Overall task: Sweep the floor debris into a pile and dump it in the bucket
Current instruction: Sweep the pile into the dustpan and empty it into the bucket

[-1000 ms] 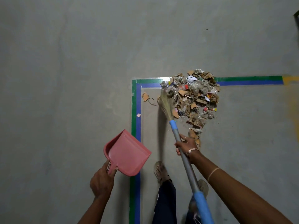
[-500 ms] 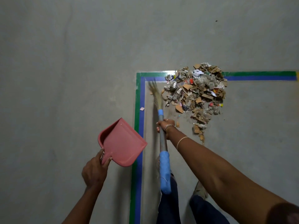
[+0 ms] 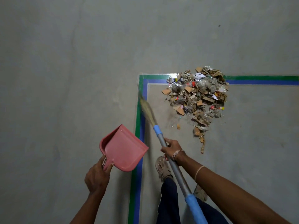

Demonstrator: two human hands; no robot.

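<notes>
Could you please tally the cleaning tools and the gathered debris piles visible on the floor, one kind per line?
Pink plastic dustpan, held in the left hand: 1
Grass broom with grey-and-blue handle, held in the right hand: 1
Pile of cardboard and paper debris: 1
Total: 3

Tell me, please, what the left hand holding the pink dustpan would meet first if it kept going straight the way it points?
Probably the green and blue tape, then the broom bristles; the left hand and dustpan aim up-right, though height is unclear.
</notes>
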